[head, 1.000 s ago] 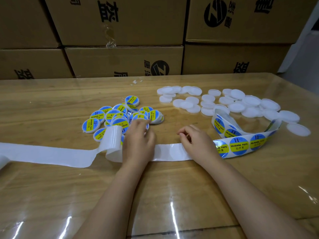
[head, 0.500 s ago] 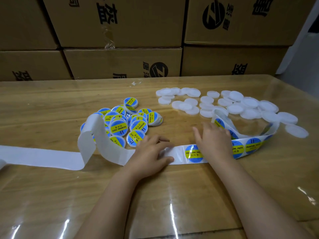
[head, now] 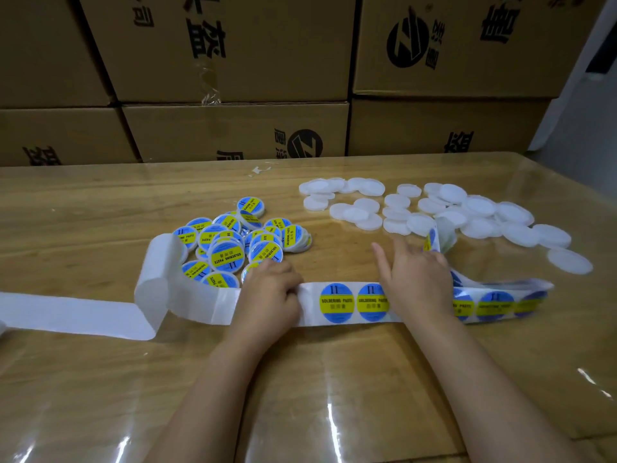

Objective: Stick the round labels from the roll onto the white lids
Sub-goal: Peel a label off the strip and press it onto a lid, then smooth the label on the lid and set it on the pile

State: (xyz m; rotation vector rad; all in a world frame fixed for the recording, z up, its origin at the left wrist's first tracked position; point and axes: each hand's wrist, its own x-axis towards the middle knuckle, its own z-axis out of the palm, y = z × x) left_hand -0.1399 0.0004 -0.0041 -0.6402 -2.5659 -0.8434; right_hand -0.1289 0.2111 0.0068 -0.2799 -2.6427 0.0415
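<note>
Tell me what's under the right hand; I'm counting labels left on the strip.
The right hand lies flat on the label strip. Two labels show left of it, the nearer one partly covered, and more to its right. Whatever sits beneath the palm is hidden.

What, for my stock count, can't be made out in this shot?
All from the head view.
The label strip: the right hand covers some labels, and its bunched right end is blurred.
The backing paper: cut off by the left edge.
The labelled lids: overlapping, some behind the backing loop, so uncountable.
The left hand: its curled fingers hide the strip beneath.
</note>
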